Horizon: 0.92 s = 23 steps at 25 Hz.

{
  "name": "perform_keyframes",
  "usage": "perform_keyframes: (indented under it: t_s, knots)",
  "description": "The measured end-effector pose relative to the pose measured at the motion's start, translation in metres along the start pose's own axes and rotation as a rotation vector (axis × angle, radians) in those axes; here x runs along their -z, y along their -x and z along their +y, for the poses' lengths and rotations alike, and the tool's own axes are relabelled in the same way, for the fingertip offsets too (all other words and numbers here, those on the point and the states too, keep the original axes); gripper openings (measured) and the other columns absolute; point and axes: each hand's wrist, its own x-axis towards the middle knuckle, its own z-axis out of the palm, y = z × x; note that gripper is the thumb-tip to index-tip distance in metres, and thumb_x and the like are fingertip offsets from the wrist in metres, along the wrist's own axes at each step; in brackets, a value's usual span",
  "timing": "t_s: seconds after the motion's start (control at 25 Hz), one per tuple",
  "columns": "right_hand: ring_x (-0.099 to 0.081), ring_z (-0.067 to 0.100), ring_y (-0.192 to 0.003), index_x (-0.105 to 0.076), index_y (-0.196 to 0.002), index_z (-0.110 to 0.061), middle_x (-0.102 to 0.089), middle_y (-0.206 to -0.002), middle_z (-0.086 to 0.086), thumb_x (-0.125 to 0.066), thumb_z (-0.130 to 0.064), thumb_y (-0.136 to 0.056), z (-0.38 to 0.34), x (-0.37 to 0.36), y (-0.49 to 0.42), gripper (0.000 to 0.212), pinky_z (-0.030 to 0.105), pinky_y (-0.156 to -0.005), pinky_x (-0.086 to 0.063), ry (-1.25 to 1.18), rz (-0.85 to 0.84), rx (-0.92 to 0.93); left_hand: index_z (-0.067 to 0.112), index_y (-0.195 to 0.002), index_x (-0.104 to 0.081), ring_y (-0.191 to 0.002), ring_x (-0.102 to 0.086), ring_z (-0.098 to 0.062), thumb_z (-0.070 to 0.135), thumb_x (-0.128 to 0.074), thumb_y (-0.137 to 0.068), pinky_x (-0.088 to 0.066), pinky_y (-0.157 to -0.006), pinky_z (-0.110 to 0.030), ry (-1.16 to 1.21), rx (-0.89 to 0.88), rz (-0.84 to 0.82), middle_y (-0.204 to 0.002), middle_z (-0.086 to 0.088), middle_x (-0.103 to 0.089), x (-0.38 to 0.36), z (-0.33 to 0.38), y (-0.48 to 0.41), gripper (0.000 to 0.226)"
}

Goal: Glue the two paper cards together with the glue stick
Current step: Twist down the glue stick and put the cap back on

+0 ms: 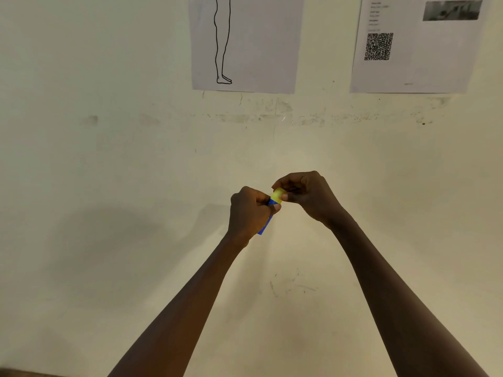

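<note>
Both hands raised in front of a cream wall (136,172), meeting on the glue stick (268,217). Left hand (249,213) is wrapped closed around the blue barrel, which tilts so its lower end pokes out below the fist. Right hand (307,194) pinches the yellow cap (278,195) at the barrel's upper end between thumb and fingertips. Cap looks seated on the barrel; no gap visible. Judged step: uncapping the stick, or possibly recapping it; cannot tell which from this view. The two paper cards are not in view, and neither is any table. Above the glue stick, two printed sheets hang on the wall: a leg outline drawing (245,42) and a QR-code sheet (416,42). If uncapping, next move calls for a straight pull or twist of the cap, barrel held steady, then looking down to find the cards.
</note>
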Motion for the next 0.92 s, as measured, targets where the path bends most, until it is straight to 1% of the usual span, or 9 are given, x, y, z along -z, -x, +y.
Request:
perform_keyframes:
  t_s: [0.16, 0.32, 0.44, 0.52, 0.6, 0.68, 0.76, 0.88, 0.92]
  knots:
    - [-0.058, 0.002, -0.072, -0.066, -0.095, 0.0, -0.064, -0.086, 0.004, -0.061, 0.005, -0.077, 0.001, 0.001, 0.0, 0.019, 0.003, -0.065, -0.047, -0.006, 0.0, -0.005, -0.007, -0.101, -0.065, -0.074, -0.053, -0.019, 0.019, -0.067, -0.079, -0.037, -0.072, -0.021, -0.008, -0.007, 0.005, -0.101, -0.022, -0.069, -0.001, 0.001, -0.001, 0.034]
    - [-0.056, 0.015, -0.069, -0.066, -0.093, 0.002, -0.065, -0.082, 0.009, -0.059, 0.002, -0.079, 0.003, 0.001, -0.001, 0.015, 0.008, -0.06, -0.046, 0.069, -0.014, -0.026, -0.007, -0.098, -0.066, -0.082, -0.063, -0.031, 0.021, -0.067, -0.079, -0.037, -0.065, -0.019, -0.043, -0.002, 0.027, -0.099, -0.022, -0.07, -0.007, 0.001, 0.0, 0.034]
    - [-0.053, 0.019, -0.069, -0.064, -0.09, 0.003, -0.061, -0.077, 0.009, -0.057, -0.005, -0.083, 0.002, 0.001, -0.002, 0.012, 0.007, -0.055, -0.039, 0.156, -0.05, -0.017, -0.007, -0.098, -0.066, -0.084, -0.065, -0.032, 0.021, -0.067, -0.079, -0.038, -0.071, -0.021, -0.059, -0.007, 0.044, -0.098, -0.021, -0.07, -0.01, 0.001, 0.0, 0.034]
    - [-0.051, 0.018, -0.07, -0.063, -0.09, 0.004, -0.06, -0.077, 0.01, -0.054, -0.009, -0.085, 0.003, -0.001, -0.002, 0.016, 0.011, -0.056, -0.037, 0.203, -0.054, -0.014, -0.006, -0.099, -0.066, -0.083, -0.065, -0.031, 0.02, -0.067, -0.079, -0.039, -0.071, -0.021, -0.07, -0.021, 0.051, -0.098, -0.021, -0.071, -0.01, 0.001, 0.0, 0.033]
    - [-0.049, 0.018, -0.068, -0.062, -0.088, 0.005, -0.062, -0.077, 0.017, -0.052, -0.014, -0.088, 0.005, -0.003, -0.001, 0.022, 0.016, -0.057, -0.034, 0.22, -0.033, -0.022, -0.005, -0.098, -0.067, -0.081, -0.065, -0.03, 0.02, -0.068, -0.079, -0.038, -0.069, -0.021, -0.078, -0.035, 0.058, -0.096, -0.021, -0.071, -0.011, 0.002, 0.0, 0.032]
    - [-0.045, 0.015, -0.061, -0.061, -0.085, 0.006, -0.062, -0.076, 0.02, -0.051, -0.019, -0.089, 0.007, -0.004, 0.001, 0.027, 0.012, -0.052, -0.029, 0.236, -0.017, -0.03, -0.005, -0.098, -0.067, -0.081, -0.065, -0.03, 0.021, -0.068, -0.079, -0.038, -0.069, -0.021, -0.075, -0.036, 0.064, -0.096, -0.02, -0.071, -0.013, 0.002, 0.002, 0.032]
    - [-0.038, 0.011, -0.054, -0.061, -0.08, 0.007, -0.058, -0.07, 0.021, -0.052, -0.021, -0.088, 0.008, -0.005, 0.003, 0.031, 0.012, -0.049, -0.027, 0.232, 0.014, -0.039, -0.005, -0.1, -0.066, -0.084, -0.066, -0.031, 0.021, -0.067, -0.079, -0.039, -0.072, -0.021, -0.061, -0.032, 0.059, -0.099, -0.02, -0.071, -0.017, 0.004, 0.004, 0.033]
    - [-0.039, 0.014, -0.054, -0.06, -0.074, 0.007, -0.057, -0.065, 0.024, -0.054, -0.023, -0.087, 0.011, -0.005, 0.005, 0.033, 0.017, -0.051, -0.027, 0.203, 0.087, -0.044, -0.006, -0.1, -0.066, -0.088, -0.065, -0.032, 0.02, -0.067, -0.079, -0.04, -0.076, -0.022, -0.003, -0.013, 0.053, -0.101, -0.021, -0.07, -0.024, 0.005, 0.007, 0.033]
    - [-0.039, 0.015, -0.053, -0.06, -0.074, 0.007, -0.057, -0.064, 0.024, -0.055, -0.023, -0.086, 0.011, -0.006, 0.006, 0.032, 0.015, -0.05, -0.027, 0.203, 0.103, -0.041, -0.006, -0.1, -0.066, -0.088, -0.065, -0.032, 0.019, -0.067, -0.079, -0.041, -0.076, -0.023, 0.023, -0.007, 0.058, -0.1, -0.021, -0.07, -0.026, 0.004, 0.007, 0.032]
